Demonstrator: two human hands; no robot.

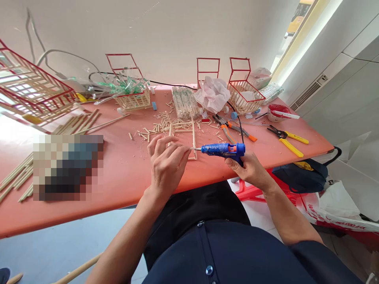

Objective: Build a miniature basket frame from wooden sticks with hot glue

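The right hand (251, 169) is wrapped round the handle of a blue glue gun (219, 149), whose nozzle points left. The left hand (168, 161) is just left of the nozzle, fingers bent and thumb side toward the tip; whether it pinches anything I cannot tell, since the fingers hide the spot. The nozzle tip meets the near end of a small frame of pale sticks (194, 132), which lies between the hands, over the near middle of the salmon-coloured table (124, 177).

Just beyond the frame, cut stick pieces (161, 127) are scattered. Behind them is a clear-wrapped bundle (185, 102), with a crumpled white plastic bag (213, 94) to its right. Pliers with orange grips (230, 133) lie just beyond the glue gun; farther right are a yellow-handled tool (291, 146) and, beyond it, a red-stained bowl (276, 112).

Along the far side, a red-trimmed stick basket (245, 103) stands to the right and a filled basket (134, 100) left of the middle. A larger basket (35, 88) stands at the far left, with long sticks (17, 177) nearer, beside a pixelated dark object (68, 173).
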